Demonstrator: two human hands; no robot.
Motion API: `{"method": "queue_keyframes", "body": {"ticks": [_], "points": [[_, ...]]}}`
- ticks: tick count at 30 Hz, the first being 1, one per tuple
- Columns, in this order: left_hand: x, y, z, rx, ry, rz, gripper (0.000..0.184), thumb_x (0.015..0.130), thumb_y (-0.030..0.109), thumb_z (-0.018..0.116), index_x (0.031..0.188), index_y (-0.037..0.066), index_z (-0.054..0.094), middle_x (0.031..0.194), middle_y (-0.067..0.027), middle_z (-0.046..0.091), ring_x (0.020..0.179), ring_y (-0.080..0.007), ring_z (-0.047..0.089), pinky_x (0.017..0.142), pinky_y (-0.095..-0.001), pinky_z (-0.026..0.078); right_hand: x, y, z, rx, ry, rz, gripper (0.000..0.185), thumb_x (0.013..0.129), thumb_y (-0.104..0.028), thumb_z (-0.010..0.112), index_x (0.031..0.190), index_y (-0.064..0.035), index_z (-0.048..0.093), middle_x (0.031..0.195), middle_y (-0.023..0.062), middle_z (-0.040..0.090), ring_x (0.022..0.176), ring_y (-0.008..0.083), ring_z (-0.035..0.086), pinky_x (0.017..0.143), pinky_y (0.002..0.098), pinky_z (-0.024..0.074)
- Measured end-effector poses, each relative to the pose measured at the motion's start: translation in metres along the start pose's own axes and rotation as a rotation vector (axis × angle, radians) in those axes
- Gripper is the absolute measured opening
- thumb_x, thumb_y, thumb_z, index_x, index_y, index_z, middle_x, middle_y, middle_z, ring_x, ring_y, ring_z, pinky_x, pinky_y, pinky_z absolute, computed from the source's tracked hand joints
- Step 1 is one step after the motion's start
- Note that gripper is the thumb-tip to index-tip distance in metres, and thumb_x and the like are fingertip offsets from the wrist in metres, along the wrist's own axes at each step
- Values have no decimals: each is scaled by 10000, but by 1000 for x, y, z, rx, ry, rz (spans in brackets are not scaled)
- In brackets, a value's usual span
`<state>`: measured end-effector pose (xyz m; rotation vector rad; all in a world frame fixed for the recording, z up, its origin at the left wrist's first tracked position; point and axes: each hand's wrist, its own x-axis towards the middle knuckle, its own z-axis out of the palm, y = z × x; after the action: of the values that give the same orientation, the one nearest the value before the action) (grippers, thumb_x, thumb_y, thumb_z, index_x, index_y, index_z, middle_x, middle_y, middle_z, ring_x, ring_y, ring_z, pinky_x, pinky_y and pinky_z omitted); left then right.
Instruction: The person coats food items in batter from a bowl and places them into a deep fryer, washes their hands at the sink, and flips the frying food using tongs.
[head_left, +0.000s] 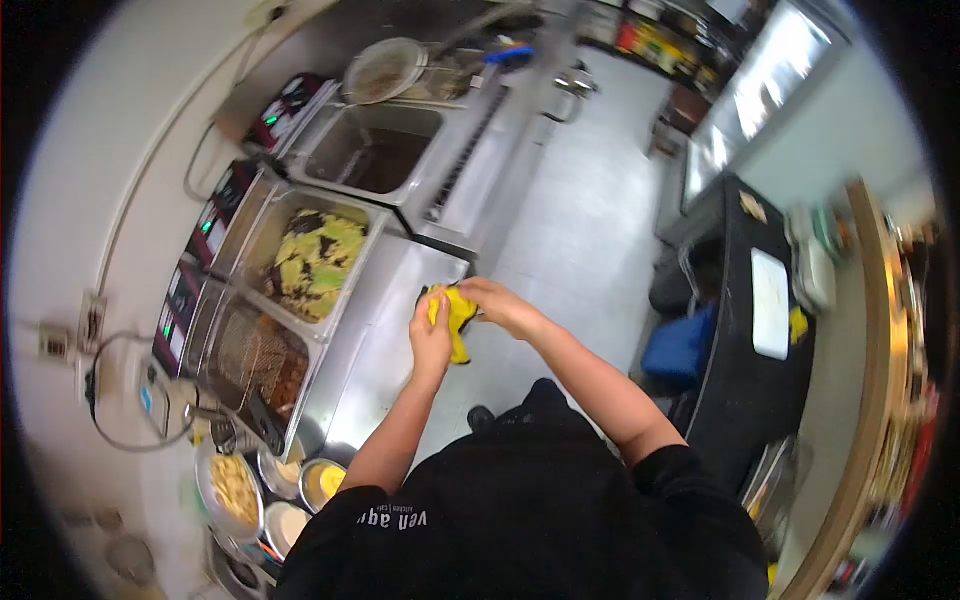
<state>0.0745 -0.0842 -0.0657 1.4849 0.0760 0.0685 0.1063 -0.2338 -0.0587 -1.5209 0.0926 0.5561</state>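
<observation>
Your left hand point(431, 328) and right hand point(502, 308) both squeeze a yellow cloth point(460, 318). On your left, a metal tub point(362, 268) holds green and dark stuff point(322, 258).

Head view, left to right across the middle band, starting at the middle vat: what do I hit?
Middle vat → left hand → yellow-and-black item → right hand → blue bin → white board → wooden ledge
</observation>
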Motion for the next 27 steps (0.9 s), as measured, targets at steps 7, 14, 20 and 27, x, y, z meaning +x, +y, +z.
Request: {"method": "queue_keyframes", "body": {"ticks": [7,14,20,27], "points": [[-4,-14,-98,1292,122,183,428,799,305,664,1202,187,580,1431,-161,307,1270,-429,314,927,-519,392,81,-196,-115,-781,174,-847,216,839,-222,625,974,-59,666,1023,136,641,964,275,592,802,360,473],[-13,-63,-62,1385,68,-557,718,725,510,669,1362,413,353,1529,-73,-67,1313,-562,13,907,-752,242,226,-400,-226,-1699,558,-999,291,835,-281,609,926,-10,661,930,163,637,945,332,601,819,411,481],[-11,-84,-63,1400,217,-468,610,779,454,639,1335,434,389,1534,-53,-16,1319,-552,43,936,-747,193,293,-432,-238,-1521,-46,136,442,860,-419,590,808,15,656,727,169,646,599,241,634,524,393,498],[-8,-81,-59,1412,208,-519,621,789,461,627,1346,457,353,1534,-46,-39,1324,-545,39,933,-751,184,274,-446,-253,-1399,-10,-39,453,812,-406,661,647,-1,545,499,32,472,387,139,431,365,309,326]]}}
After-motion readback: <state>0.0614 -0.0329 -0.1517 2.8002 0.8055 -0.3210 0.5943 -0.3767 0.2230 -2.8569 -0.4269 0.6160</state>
